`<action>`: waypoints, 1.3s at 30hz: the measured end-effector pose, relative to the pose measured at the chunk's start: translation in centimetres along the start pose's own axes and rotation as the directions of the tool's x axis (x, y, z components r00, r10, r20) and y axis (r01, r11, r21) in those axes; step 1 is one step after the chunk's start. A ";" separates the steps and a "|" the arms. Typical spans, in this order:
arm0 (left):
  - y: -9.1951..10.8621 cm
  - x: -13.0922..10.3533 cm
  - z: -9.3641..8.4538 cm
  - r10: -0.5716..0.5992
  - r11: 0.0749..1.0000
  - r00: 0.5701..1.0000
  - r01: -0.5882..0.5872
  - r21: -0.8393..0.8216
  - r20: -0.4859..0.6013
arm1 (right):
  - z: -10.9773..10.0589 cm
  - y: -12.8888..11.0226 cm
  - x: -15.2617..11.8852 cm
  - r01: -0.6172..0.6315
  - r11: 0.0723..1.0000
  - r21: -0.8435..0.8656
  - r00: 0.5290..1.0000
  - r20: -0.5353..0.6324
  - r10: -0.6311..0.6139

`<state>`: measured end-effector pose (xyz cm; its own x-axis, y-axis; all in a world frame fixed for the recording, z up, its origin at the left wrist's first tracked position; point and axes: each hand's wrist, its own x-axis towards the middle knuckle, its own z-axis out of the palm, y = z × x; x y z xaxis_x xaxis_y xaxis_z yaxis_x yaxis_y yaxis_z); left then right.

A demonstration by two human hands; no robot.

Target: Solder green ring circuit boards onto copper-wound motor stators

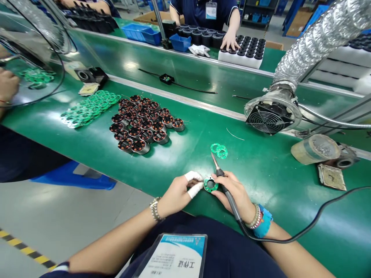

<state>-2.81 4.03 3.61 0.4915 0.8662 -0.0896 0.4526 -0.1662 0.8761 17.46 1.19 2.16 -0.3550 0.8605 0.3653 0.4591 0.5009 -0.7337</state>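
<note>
My left hand (180, 192), white covers on its thumb and a finger, pinches the left edge of a round part topped by a green ring-shaped circuit board (206, 189). My right hand (236, 192) grips a soldering iron (231, 200) and also has fingertips against the board's right side. The iron's metal tip points up and away from me, over the bench. Just beyond that tip lie two loose green ring boards (222, 152), overlapping. How deep the round part is beneath its board, I cannot tell.
Copper-wound motor stators (140, 146) stand grouped at centre left, beside rows of green ring boards (89, 108). A fan on a foil duct (269, 119) hangs at right, near a cup (311, 148) and a sponge holder (332, 177). The iron's cable (315, 219) crosses my right forearm. Co-workers sit opposite and left.
</note>
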 end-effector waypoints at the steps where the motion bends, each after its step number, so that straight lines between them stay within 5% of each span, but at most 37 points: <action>1: -0.3 0.2 -0.6 -0.011 0.997 0.998 0.015 -0.072 0.058 | 0.0 0.0 0.0 0.003 1.000 -0.003 1.000 -0.002 -0.003; 4: -1.0 1.4 -2.0 0.026 0.988 0.984 0.001 -0.154 0.175 | 0.0 0.0 0.1 0.003 1.000 -0.005 1.000 -0.009 -0.003; 9: -0.6 3.8 -3.0 0.203 0.978 0.908 -0.204 -0.038 0.366 | 0.0 0.0 0.1 0.015 1.000 -0.001 1.000 -0.018 -0.015; 14: 0.0 4.4 -3.4 0.262 0.946 0.863 -0.319 0.063 0.431 | 0.0 0.1 0.0 0.015 1.000 -0.001 1.000 -0.012 -0.015; 18: -0.3 3.4 -2.2 0.176 0.974 0.937 -0.211 0.087 0.302 | 0.0 0.2 0.0 0.004 1.000 0.009 1.000 -0.005 -0.004; 21: -0.6 2.4 -0.4 0.066 0.996 0.986 -0.057 -0.067 0.152 | 0.1 0.1 -0.1 0.000 1.000 0.010 1.000 -0.007 0.000; 25: -0.5 1.7 1.4 -0.097 0.899 0.994 0.108 -0.425 0.048 | 0.1 0.1 0.0 -0.004 1.000 0.001 1.000 -0.013 0.004; 29: 0.1 1.3 1.4 -0.145 0.848 0.984 0.179 -0.499 0.108 | -0.5 0.2 0.6 -0.028 0.999 0.032 0.999 0.040 0.027; 34: -0.5 -0.6 0.9 -0.121 0.918 0.991 0.131 -0.373 0.051 | -1.8 -0.2 0.7 -0.039 0.997 0.061 0.991 0.131 0.031; 37: -1.5 -1.4 0.7 0.062 0.996 0.998 -0.064 -0.057 -0.027 | -1.7 -0.9 0.1 -0.023 0.999 -0.027 0.997 0.072 0.025; 39: -1.9 -1.4 0.5 0.257 0.939 0.965 -0.236 0.251 -0.055 | -1.2 -1.3 -0.3 0.003 0.996 -0.093 0.998 0.060 0.002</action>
<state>-4.03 2.90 1.83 0.5498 0.8189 0.1647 0.4955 -0.4785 0.7249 17.98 0.38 3.64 -0.4019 0.8547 0.3286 0.5316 0.5100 -0.6763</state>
